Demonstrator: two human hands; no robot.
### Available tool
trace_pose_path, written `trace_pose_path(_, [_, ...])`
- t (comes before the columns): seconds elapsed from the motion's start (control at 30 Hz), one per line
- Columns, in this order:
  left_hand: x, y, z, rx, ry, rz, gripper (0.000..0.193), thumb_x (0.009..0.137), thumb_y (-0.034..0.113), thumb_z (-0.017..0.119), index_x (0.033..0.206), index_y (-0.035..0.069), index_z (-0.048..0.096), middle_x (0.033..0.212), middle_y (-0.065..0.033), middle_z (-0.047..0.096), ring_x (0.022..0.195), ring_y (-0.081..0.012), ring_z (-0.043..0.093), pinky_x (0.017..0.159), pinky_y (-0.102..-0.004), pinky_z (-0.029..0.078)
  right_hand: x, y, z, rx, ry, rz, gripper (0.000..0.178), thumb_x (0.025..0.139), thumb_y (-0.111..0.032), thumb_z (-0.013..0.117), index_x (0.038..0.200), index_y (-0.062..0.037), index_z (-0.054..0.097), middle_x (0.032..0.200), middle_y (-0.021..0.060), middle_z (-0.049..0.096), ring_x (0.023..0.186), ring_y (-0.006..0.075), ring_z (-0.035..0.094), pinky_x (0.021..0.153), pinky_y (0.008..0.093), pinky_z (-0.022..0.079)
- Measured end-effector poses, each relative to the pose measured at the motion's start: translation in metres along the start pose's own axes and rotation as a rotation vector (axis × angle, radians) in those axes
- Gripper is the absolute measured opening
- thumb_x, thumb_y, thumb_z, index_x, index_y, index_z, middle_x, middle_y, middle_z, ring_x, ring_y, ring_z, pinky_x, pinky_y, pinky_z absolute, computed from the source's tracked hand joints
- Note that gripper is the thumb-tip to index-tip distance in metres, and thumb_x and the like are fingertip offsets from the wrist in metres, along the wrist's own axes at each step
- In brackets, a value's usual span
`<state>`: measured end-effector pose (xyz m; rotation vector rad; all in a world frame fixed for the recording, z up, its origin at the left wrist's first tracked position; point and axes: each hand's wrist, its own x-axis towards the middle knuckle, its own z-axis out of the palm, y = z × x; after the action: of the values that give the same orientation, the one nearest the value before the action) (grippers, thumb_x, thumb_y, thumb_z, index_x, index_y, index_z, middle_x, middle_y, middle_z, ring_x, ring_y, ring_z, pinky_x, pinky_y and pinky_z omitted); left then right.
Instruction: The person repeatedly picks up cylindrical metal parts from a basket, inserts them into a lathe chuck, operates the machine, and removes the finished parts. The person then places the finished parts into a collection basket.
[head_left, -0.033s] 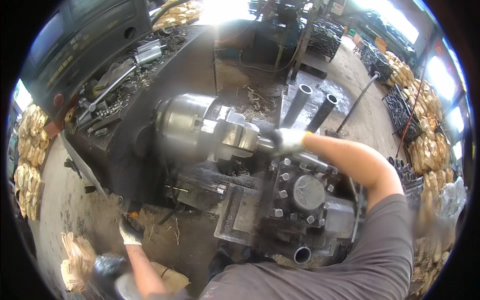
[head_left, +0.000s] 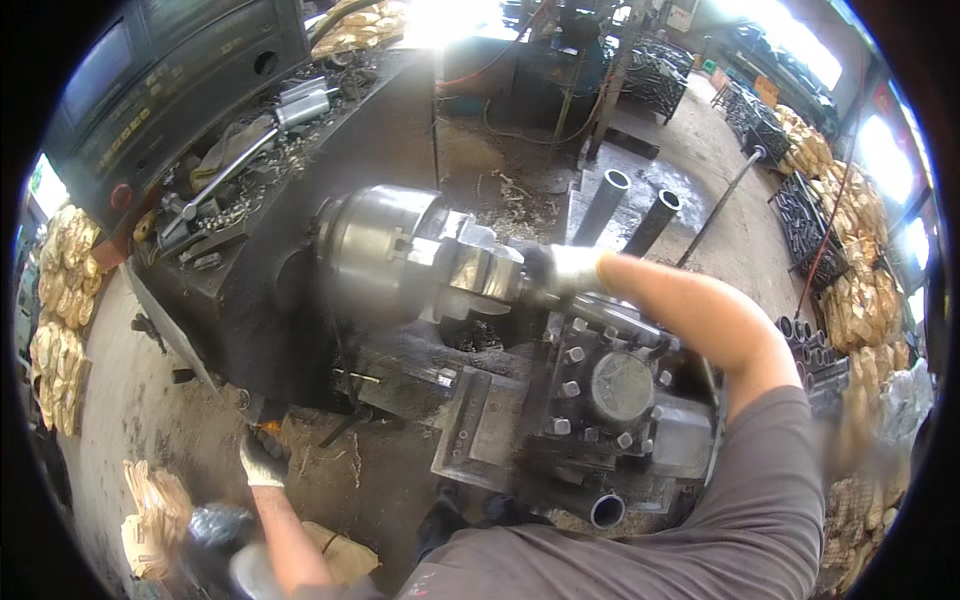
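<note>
Exposure mixed. Top window [head_left: 457, 22], past the floor's [head_left: 750, 270] far edge, fully clipped, haze bleeding around it. Side windows [head_left: 885, 155] beyond the floor's right edge also blown. Machine front [head_left: 270, 310] nearly black, detail crushed. Hard highlights on the chuck [head_left: 385, 240]; pale sheen on the metal plate [head_left: 640, 190], strongest toward its right edge. Right hand [head_left: 562, 272] soft, dark fingertips lost in shadow. Smeary patch over the sacks [head_left: 855, 490] lower right. Fisheye: straight edges bow, corners black, bluish fringe along the rim.
</note>
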<state>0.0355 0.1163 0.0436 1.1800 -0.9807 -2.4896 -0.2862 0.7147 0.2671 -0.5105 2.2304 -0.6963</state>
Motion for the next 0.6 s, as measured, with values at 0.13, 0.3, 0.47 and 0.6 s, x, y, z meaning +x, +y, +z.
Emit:
trace_pose_path(0.13, [0.020,-0.004,-0.003,0.200,0.182,0.234,0.032,0.104,0.043,0.053,0.077,0.027,0.051,0.062,0.0081,0.043,0.050,-0.0119,0.038,0.057,-0.0328,0.040,0.012,-0.038,-0.011,0.012,0.001,0.093,0.076,0.086,-0.015,0.073,0.153,0.0036,0.044,0.136,0.0192,0.067,0.103,0.0304,0.073,0.091,0.0394,0.064])
trace_pose_path(0.3, [0.024,-0.021,-0.021,0.415,0.299,0.526,0.030,0.102,0.044,0.061,0.099,0.014,0.068,0.076,0.0002,0.060,0.062,-0.0150,0.057,0.063,-0.0396,0.051,-0.027,0.007,-0.010,-0.437,0.147,0.031,0.058,0.074,-0.027,0.081,0.126,-0.0018,0.070,0.112,0.0217,0.077,0.089,0.0306,0.079,0.076,0.0441,0.062])
trace_pose_path(0.47, [-0.068,0.019,0.071,1.167,0.619,1.063,0.045,0.104,0.033,0.062,0.133,-0.001,0.062,0.119,-0.0245,0.070,0.106,-0.0392,0.069,0.098,-0.0494,0.055,-0.068,0.145,0.016,-0.676,0.343,0.270,0.045,0.074,-0.033,0.082,0.110,-0.0068,0.073,0.107,0.0199,0.077,0.100,0.0364,0.075,0.084,0.0452,0.060])
trace_pose_path(0.6, [-0.143,0.118,0.182,1.157,0.332,2.005,0.032,0.097,0.007,0.069,0.128,-0.003,0.065,0.119,-0.0209,0.072,0.107,-0.0403,0.069,0.098,-0.0483,0.054,-0.162,0.078,0.023,-0.258,1.012,0.297,0.042,0.078,-0.027,0.086,0.113,-0.0062,0.073,0.105,0.0155,0.078,0.097,0.0280,0.075,0.085,0.0406,0.059])
